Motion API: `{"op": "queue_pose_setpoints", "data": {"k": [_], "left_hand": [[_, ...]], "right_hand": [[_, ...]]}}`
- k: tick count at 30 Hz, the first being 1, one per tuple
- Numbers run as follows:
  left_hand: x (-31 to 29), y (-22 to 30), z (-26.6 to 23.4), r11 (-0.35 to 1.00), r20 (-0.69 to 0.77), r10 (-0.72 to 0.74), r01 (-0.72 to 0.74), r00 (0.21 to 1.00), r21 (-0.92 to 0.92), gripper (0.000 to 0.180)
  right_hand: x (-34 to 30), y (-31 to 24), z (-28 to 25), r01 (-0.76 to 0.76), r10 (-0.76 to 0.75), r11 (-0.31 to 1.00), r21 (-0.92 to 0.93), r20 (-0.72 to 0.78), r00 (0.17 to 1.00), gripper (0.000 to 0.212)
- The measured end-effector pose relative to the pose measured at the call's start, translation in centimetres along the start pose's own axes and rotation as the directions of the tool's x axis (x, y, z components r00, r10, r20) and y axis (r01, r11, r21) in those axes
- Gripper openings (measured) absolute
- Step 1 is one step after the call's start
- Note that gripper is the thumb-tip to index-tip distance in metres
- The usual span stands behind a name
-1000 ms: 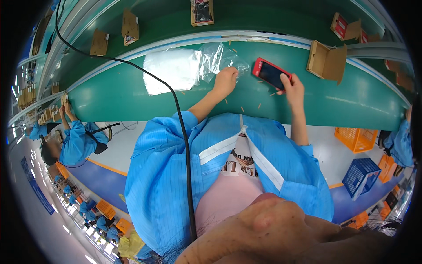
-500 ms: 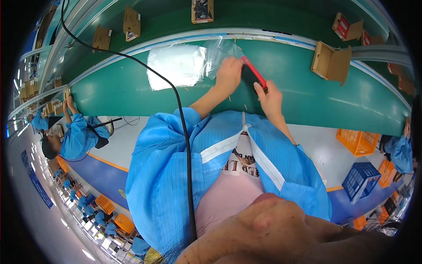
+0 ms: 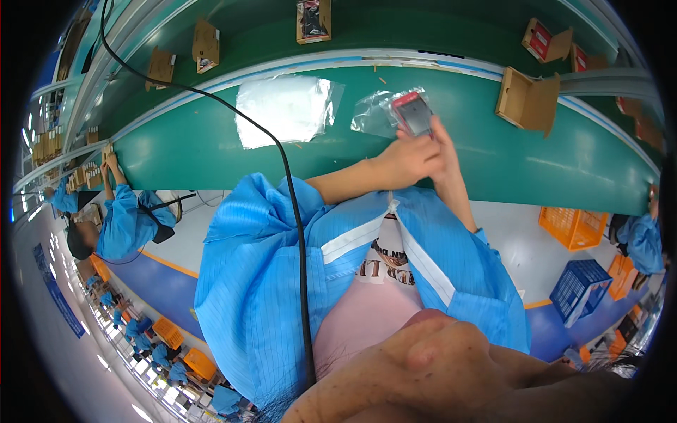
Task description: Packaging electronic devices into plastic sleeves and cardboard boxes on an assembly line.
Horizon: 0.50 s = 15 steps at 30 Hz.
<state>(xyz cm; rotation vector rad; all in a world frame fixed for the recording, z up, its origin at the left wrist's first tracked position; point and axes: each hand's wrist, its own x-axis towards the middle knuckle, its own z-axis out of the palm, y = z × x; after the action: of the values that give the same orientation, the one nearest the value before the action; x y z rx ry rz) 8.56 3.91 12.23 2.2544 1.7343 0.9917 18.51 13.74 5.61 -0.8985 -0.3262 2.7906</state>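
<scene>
A flat, red-and-black handheld device (image 3: 415, 115) is raised over the green bench, its red end pointing away from me. A clear plastic bag (image 3: 375, 113) is around or beside its far end; I cannot tell how far the device sits inside. My right hand (image 3: 446, 156) grips the device's near end, fingers closed along its right side. Close against it, my left hand (image 3: 407, 158) is also closed at the near end, its thumb side by the device. To the left lies a stack of clear plastic bags (image 3: 278, 113), flat and shiny.
An open cardboard box (image 3: 522, 102) stands at the bench's right. Beyond the bench edge, more boxes (image 3: 313, 21) sit on a dark green conveyor (image 3: 261, 42). A black cable (image 3: 288, 166) hangs across my view. A co-worker in blue (image 3: 127, 218) is at the left.
The left hand has drawn back from the far end toward me, beside the right hand. The device has turned to show its broad dark face, and the bag has come away from the stack with it.
</scene>
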Motion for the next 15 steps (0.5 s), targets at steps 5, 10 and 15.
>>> {"op": "queue_pose_setpoints", "data": {"k": [5, 10, 15], "left_hand": [[-0.4, -0.6, -1.4, 0.624, -0.044, -0.715, 0.61, 0.697, -0.489, 0.009], [0.4, -5.1, 0.2, -0.003, 0.219, -0.893, 0.481, 0.393, -0.877, 0.029], [-0.1, -6.7, 0.4, -0.436, 0.518, -0.689, 0.281, 0.506, -0.855, 0.022]], "right_hand": [[-0.9, -1.1, 1.0, 0.218, -0.228, 0.97, -0.109, -0.088, 0.97, 0.035], [-1.9, -1.7, 2.2, 0.191, -0.178, 0.969, -0.157, 0.096, 0.979, 0.035], [-2.3, -1.2, 2.1, 0.107, -0.08, 0.918, -0.383, 0.085, 0.993, 0.028]]}}
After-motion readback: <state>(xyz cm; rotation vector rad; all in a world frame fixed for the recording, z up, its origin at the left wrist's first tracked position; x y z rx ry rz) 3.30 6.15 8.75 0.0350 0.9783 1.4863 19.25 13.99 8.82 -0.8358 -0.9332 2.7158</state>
